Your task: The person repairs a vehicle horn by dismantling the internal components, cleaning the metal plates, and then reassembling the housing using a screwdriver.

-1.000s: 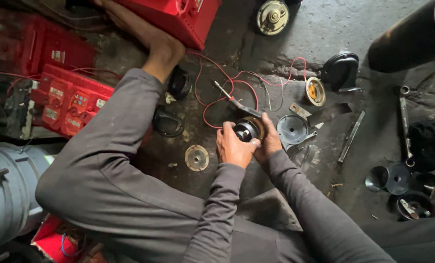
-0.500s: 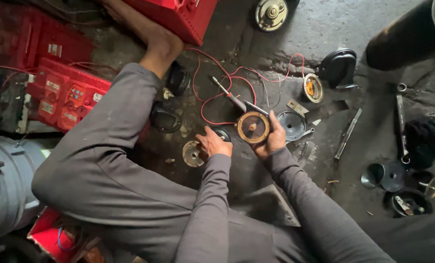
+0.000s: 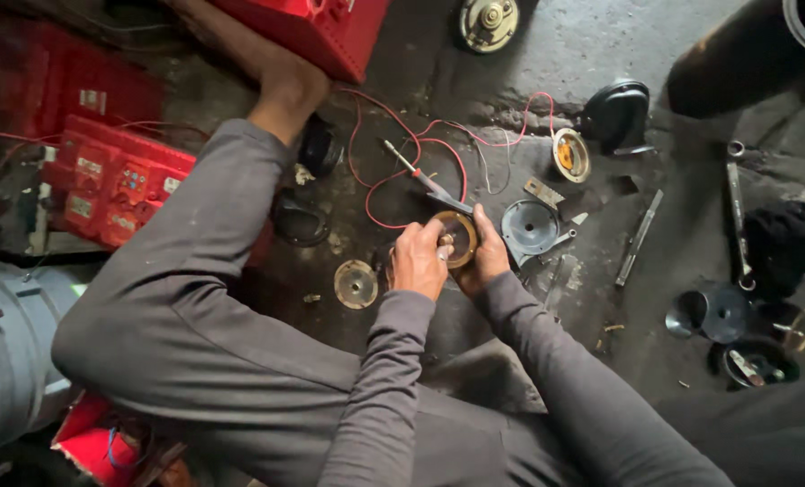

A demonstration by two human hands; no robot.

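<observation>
Brass-coloured round metal disc (image 3: 457, 238) sits gripped between both hands just above the oily concrete floor (image 3: 601, 54), beside the grey metal cup (image 3: 529, 225). Left hand (image 3: 419, 260) clasps its near edge, right hand (image 3: 485, 257) steadies the other; an even, level grip seems best.
</observation>
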